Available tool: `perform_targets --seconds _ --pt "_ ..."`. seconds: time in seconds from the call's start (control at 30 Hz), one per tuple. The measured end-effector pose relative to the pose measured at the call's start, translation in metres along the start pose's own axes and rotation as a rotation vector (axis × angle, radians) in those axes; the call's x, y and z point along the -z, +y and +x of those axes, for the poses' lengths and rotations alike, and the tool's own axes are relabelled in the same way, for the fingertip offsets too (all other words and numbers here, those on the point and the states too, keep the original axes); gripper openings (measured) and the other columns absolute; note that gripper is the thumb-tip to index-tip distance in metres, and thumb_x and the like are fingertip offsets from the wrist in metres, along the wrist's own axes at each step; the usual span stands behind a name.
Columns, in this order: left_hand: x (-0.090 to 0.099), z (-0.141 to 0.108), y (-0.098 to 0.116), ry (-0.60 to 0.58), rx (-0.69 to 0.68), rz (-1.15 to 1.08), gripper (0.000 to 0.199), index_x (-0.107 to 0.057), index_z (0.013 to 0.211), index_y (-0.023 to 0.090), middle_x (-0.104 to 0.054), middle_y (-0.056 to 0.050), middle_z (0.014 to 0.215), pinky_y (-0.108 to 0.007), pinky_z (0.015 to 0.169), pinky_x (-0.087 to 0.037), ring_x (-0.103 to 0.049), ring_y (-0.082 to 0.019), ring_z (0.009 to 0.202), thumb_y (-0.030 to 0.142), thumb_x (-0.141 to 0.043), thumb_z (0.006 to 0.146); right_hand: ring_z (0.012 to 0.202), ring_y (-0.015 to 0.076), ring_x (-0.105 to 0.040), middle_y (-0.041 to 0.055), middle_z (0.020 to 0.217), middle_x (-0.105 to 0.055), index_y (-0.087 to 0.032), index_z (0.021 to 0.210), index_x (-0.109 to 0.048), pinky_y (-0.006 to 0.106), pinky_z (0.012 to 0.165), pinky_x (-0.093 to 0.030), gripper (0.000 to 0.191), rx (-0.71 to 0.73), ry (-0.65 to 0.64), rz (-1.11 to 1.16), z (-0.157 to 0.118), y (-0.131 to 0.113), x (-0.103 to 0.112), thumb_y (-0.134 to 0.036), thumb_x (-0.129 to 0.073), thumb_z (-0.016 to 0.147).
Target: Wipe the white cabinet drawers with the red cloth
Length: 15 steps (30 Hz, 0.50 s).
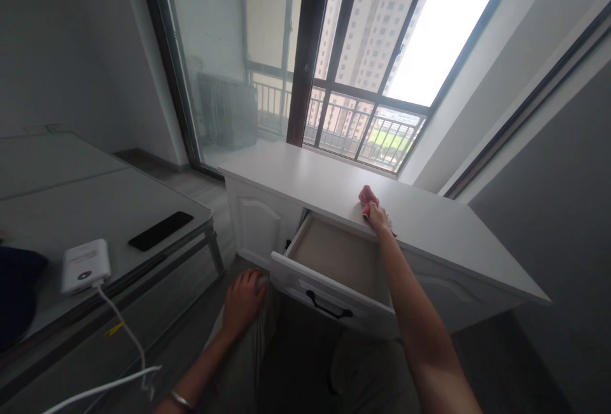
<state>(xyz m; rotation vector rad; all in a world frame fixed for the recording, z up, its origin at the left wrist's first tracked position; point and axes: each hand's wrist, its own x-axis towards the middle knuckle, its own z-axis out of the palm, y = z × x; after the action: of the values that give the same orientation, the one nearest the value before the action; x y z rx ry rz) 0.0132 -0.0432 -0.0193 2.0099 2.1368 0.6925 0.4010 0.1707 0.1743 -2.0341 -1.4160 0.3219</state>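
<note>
My right hand [378, 216] grips a red and pink cloth [367, 196] on the white top of the cabinet [305, 172], near its front edge. Below that forearm, a drawer [334, 251] is pulled out, and its visible inside holds nothing. The drawer front has a black handle [329, 306]. My left hand [244, 299] rests on my left knee, left of the drawer, with its fingers spread over the trouser cloth and no object held.
At the left stands a grey table [119, 188] with a black phone [161, 230] and a white power bank [86, 266], from which a white cable [126, 328] hangs. Behind the cabinet is a large window [372, 51]. Dark blue cloth [19, 293] lies at the left edge.
</note>
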Motion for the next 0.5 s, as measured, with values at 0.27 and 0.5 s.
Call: perform_targets --seconds 0.27,0.5 --pt "0.003 0.0 -0.001 0.006 0.003 -0.003 0.032 -0.072 0.124 0.023 -0.074 -0.012 0.139 -0.046 0.105 -0.054 -0.067 -0.032 0.129 0.031 -0.05 0.103 0.126 0.0318 -0.073 0.0237 0.138 -0.074 -0.006 0.153 -0.059 0.049 0.106 -0.061 0.062 0.046 0.207 0.294 -0.055 0.001 -0.013 -0.039 -0.024 0.113" --pt "0.002 -0.001 0.0 0.004 0.0 -0.041 0.031 -0.072 0.124 0.022 -0.074 -0.012 0.138 -0.047 0.107 -0.053 -0.067 -0.032 0.13 0.031 -0.051 0.103 0.169 0.0266 -0.029 0.0134 0.177 -0.041 -0.009 0.168 -0.048 0.052 0.142 -0.004 0.064 1.017 -0.435 -0.452 -0.082 0.025 -0.071 -0.014 -0.034 0.105"
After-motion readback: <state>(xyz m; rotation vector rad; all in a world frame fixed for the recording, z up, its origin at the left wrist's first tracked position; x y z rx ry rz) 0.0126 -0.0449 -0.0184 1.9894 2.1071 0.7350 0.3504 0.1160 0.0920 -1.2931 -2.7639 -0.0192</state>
